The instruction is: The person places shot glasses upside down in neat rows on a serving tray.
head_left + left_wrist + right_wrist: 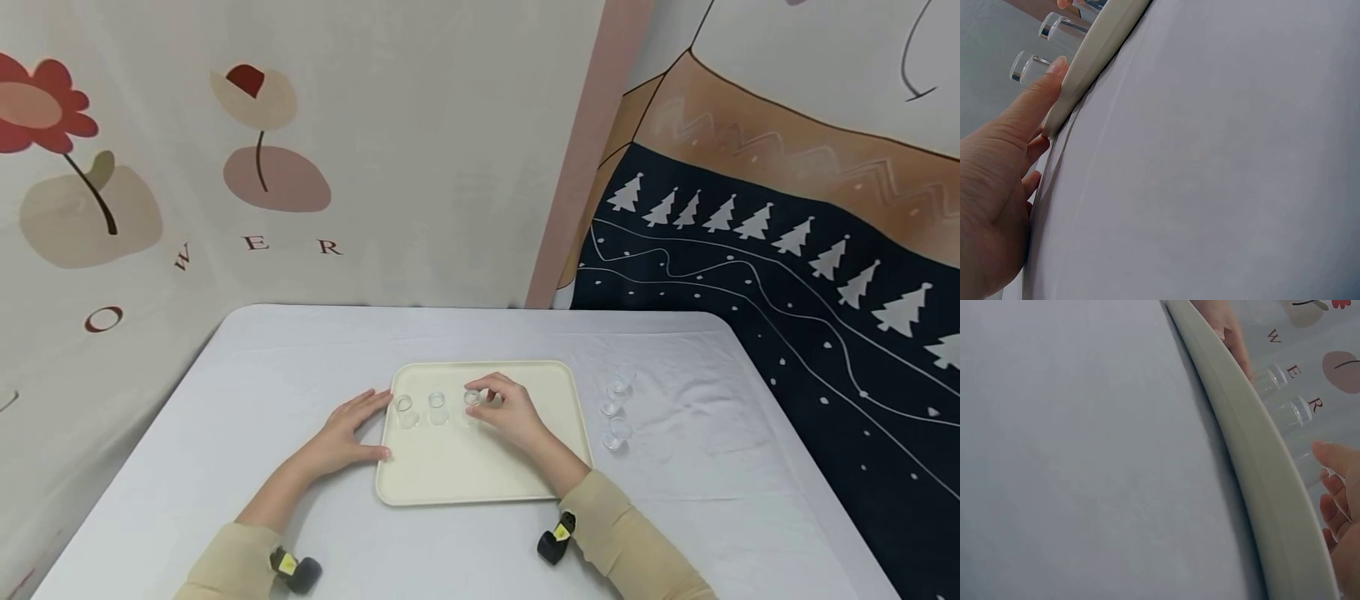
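A shallow cream tray (480, 483) lies on the table, with a row of small clear glass cups near its middle. The left cup (406, 412) and the middle cup (437, 409) stand upright. At the third cup (472, 398), my right hand (512, 412) pinches the rim between thumb and fingers, partly covering the glass. My left hand (339, 437) is spread along the tray's left edge, its thumb and fingertips touching the rim. In the left wrist view the thumb (1041, 94) lies over the rim.
To the right of the tray, several more clear cups (617, 432) stand close together on the white tablecloth (705, 517). Behind the table hangs a pale curtain (420, 167) with printed flowers, and a dark patterned cloth (675, 275) hangs at the right.
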A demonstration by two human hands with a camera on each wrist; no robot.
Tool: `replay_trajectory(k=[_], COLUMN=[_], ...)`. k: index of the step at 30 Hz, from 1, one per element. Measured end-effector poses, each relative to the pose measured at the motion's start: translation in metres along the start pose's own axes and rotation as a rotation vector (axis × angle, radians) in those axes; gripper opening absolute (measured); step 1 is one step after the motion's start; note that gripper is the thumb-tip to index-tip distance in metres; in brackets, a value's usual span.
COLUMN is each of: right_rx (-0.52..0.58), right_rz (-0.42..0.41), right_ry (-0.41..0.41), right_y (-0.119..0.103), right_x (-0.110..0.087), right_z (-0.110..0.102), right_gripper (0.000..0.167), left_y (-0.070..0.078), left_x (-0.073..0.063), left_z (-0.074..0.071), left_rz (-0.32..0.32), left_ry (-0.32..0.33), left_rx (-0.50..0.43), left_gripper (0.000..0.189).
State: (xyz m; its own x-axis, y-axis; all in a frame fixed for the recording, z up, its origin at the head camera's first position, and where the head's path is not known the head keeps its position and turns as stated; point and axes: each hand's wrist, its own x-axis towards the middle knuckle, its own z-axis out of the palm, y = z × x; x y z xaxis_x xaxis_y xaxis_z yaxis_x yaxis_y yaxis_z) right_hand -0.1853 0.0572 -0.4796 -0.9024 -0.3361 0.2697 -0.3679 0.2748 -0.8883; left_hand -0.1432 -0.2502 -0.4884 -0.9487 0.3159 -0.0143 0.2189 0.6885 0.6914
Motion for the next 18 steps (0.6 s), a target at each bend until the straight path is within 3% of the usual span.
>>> replay_trajectory(k=[18], right_rx=[-0.033], right_rz=[-0.003], right_ry=[0.008], right_y=[-0.007], right_x=[-0.006], right_z=[-0.01], right_gripper=[0.041], left_y=[0.001], left_x=[-0.001], left_z=[0.0], left_rz=[-0.004], left_ry=[0.004], left_rx=[0.003], left_gripper=[0.098])
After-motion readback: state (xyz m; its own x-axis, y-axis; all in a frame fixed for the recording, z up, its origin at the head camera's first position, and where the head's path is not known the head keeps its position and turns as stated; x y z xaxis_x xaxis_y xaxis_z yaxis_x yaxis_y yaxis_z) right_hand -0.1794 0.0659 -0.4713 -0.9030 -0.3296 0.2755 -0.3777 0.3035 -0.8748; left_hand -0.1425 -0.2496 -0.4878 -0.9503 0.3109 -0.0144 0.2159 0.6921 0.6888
